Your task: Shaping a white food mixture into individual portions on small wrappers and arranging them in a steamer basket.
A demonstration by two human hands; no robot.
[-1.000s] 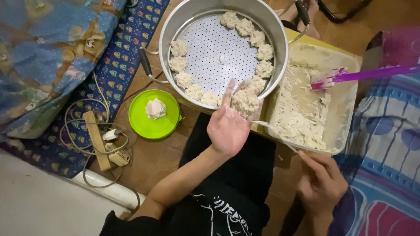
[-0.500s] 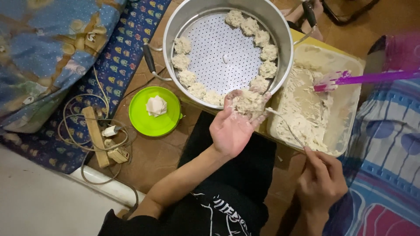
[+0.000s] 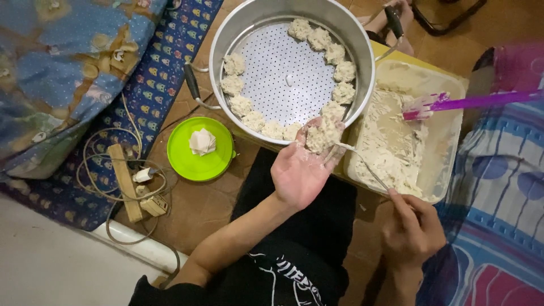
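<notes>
Nearest the camera, the right hand (image 3: 412, 229) was closed around the handle of a thin metal utensil (image 3: 362, 164), probably a fork, whose tip reached up to the dumpling (image 3: 322, 135) cradled in the fingers of the left hand (image 3: 300, 170). That left hand lay palm up and loosely cupped, holding the part-shaped dumpling just over the near rim of the steamer pot (image 3: 362, 62). To the right, the rectangular plastic tub (image 3: 447, 164) held pale filling (image 3: 391, 147) spread thinly across its floor, with a purple spatula (image 3: 453, 103) resting in it. On the left, a green plate (image 3: 184, 161) carried a small stack of wrappers (image 3: 202, 141). Further off, finished dumplings (image 3: 334, 54) ringed the edge of the perforated steamer tray (image 3: 283, 73), nearly closing the circle, while the whole middle stayed bare. By that showing the work looked roughly a third done, with filling and wrappers left.
</notes>
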